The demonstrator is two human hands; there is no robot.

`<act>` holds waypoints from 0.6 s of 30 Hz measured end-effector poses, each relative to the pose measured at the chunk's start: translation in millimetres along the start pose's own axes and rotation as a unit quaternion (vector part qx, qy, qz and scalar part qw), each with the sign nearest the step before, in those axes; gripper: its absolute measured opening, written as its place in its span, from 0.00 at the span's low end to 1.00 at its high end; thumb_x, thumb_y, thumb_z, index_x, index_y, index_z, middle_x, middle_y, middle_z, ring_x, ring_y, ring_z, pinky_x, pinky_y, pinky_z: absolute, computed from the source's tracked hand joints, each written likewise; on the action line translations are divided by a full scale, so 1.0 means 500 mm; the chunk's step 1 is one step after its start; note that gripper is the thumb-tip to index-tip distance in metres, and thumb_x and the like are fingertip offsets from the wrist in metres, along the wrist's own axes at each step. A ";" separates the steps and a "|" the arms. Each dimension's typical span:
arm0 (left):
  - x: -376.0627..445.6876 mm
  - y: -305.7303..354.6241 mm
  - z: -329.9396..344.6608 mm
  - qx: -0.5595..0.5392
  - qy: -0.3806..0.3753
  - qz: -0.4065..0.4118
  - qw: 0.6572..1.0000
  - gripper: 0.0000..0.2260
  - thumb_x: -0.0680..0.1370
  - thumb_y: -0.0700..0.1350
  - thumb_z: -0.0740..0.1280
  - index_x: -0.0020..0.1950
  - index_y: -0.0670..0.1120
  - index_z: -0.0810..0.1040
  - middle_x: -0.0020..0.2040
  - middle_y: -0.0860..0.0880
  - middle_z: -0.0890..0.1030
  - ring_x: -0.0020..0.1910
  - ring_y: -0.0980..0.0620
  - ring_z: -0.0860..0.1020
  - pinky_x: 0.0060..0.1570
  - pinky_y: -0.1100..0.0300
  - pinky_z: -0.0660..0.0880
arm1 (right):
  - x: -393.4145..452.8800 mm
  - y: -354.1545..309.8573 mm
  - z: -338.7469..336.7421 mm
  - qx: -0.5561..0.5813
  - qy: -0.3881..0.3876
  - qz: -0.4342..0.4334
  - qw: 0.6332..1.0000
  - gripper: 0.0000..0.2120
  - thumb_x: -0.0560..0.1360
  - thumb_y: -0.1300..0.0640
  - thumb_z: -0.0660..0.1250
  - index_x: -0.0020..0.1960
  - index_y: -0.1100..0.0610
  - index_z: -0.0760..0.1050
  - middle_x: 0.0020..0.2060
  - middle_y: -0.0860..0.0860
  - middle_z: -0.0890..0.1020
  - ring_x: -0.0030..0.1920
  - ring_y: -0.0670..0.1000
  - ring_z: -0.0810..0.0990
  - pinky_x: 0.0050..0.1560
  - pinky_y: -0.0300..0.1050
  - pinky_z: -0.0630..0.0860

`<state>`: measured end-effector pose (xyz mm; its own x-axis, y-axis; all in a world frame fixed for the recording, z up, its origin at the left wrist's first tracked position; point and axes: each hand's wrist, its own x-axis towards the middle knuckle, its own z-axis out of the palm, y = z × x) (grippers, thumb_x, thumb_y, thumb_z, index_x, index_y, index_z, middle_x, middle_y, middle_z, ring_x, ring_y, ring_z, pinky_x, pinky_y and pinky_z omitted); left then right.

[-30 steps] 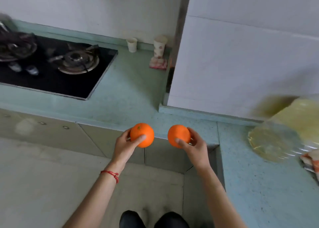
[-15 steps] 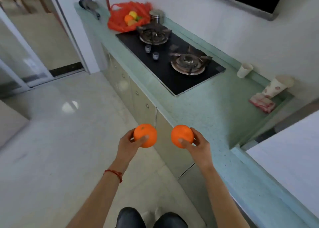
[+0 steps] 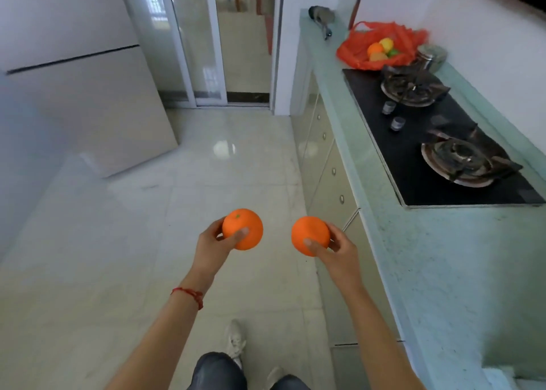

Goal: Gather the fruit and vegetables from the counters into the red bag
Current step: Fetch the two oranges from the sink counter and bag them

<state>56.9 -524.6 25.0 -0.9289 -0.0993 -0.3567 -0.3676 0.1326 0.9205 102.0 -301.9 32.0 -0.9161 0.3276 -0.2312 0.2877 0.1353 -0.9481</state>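
Both forearms reach forward from the bottom of the frame over the pale tiled floor [image 3: 147,212]. The left hand [image 3: 211,247] grips one orange [image 3: 243,229], thumb across its front and fingers curled behind it. The right hand [image 3: 339,252] holds a second orange [image 3: 309,235] the same way, thumb pressed on its lower face. The two oranges sit at lower centre, apart from each other. The red bag [image 3: 381,45] lies open at the upper right on the green counter [image 3: 443,256], beyond the black hob [image 3: 413,141] with its two burners; at least four pieces of fruit show inside it. The counter edge runs diagonally just right of the right hand. Open floor stretches ahead to a glass sliding door [image 3: 204,41] at top centre.
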 end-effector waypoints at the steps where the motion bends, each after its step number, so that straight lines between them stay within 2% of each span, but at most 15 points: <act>1: 0.011 0.000 -0.013 -0.004 0.010 -0.001 1.000 0.30 0.65 0.50 0.75 0.64 0.44 0.73 0.56 0.44 0.77 0.53 0.46 0.76 0.54 0.49 0.75 | 0.012 -0.005 0.016 -0.001 -0.006 -0.002 1.000 0.36 0.60 0.52 0.78 0.66 0.56 0.71 0.56 0.50 0.78 0.53 0.49 0.77 0.42 0.31 0.72; 3: 0.036 0.003 -0.037 -0.007 0.028 0.001 1.000 0.28 0.67 0.48 0.75 0.65 0.43 0.73 0.57 0.44 0.77 0.53 0.46 0.76 0.55 0.49 0.76 | 0.038 -0.012 0.046 -0.003 -0.013 -0.005 1.000 0.36 0.59 0.50 0.76 0.66 0.56 0.72 0.56 0.51 0.78 0.53 0.50 0.77 0.42 0.32 0.72; 5: 0.067 0.005 -0.059 -0.010 0.036 0.001 0.999 0.26 0.69 0.47 0.74 0.65 0.43 0.72 0.57 0.43 0.77 0.54 0.45 0.76 0.54 0.49 0.75 | 0.069 -0.019 0.077 -0.008 -0.023 -0.007 1.000 0.34 0.62 0.53 0.78 0.65 0.56 0.72 0.56 0.51 0.78 0.53 0.51 0.77 0.43 0.32 0.72; 8: 0.117 0.020 -0.086 -0.016 0.043 -0.004 0.999 0.32 0.63 0.52 0.73 0.64 0.43 0.73 0.55 0.44 0.77 0.54 0.45 0.77 0.54 0.48 0.76 | 0.116 -0.033 0.121 -0.015 -0.031 -0.009 0.999 0.35 0.59 0.48 0.75 0.65 0.55 0.73 0.57 0.51 0.79 0.54 0.51 0.78 0.44 0.34 0.72; 10: 0.153 0.031 -0.102 -0.019 0.043 -0.004 0.999 0.32 0.62 0.53 0.72 0.63 0.44 0.73 0.55 0.45 0.77 0.54 0.45 0.76 0.55 0.48 0.76 | 0.149 -0.042 0.151 -0.019 -0.033 -0.011 0.999 0.36 0.58 0.46 0.73 0.64 0.53 0.72 0.57 0.51 0.79 0.54 0.51 0.78 0.46 0.37 0.73; 14: 0.234 0.046 -0.129 -0.017 0.040 -0.004 0.999 0.29 0.65 0.52 0.73 0.64 0.45 0.73 0.56 0.45 0.76 0.54 0.45 0.76 0.53 0.50 0.75 | 0.217 -0.059 0.203 -0.024 -0.035 -0.009 0.999 0.36 0.59 0.45 0.74 0.65 0.52 0.72 0.59 0.51 0.78 0.56 0.51 0.77 0.51 0.43 0.74; 18: 0.312 0.061 -0.144 -0.013 0.035 -0.001 0.999 0.26 0.70 0.49 0.73 0.65 0.44 0.72 0.58 0.45 0.76 0.55 0.44 0.75 0.53 0.51 0.75 | 0.282 -0.082 0.245 -0.017 -0.031 -0.008 0.999 0.35 0.61 0.48 0.77 0.65 0.53 0.72 0.58 0.50 0.78 0.56 0.51 0.77 0.51 0.42 0.74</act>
<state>-95.9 -607.0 8.8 -0.9226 -0.1687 -0.3470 -0.3672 0.1073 0.9240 -73.2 -375.8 11.4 -0.9362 0.2658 -0.2299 0.2806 0.1713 -0.9444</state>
